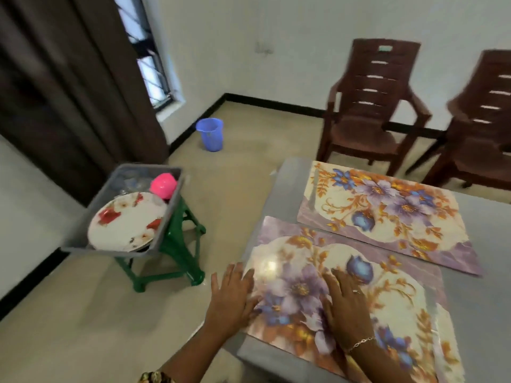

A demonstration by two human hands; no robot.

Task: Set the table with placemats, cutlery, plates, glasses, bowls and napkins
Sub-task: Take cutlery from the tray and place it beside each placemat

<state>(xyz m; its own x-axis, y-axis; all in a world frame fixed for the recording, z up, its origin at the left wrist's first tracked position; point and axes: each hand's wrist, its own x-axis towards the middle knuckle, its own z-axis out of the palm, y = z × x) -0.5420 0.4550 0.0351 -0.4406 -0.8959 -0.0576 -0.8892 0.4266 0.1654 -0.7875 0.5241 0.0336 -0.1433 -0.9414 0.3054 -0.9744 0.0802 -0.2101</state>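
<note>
Placemats were down on the grey table [475, 286]: I saw the far placemat [387, 214] and the near placemat [398, 297] lying side by side, just apart. Both hands lay flat, fingers [338, 277] straight and gripping nothing, the right hand [345, 299] on the near placemat, the left hand [231, 297] at its left edge. Left of the table, plates [124, 221] and a pink bowl [163, 185] sat in a grey tub [171, 211] on a green stool [179, 244].
</note>
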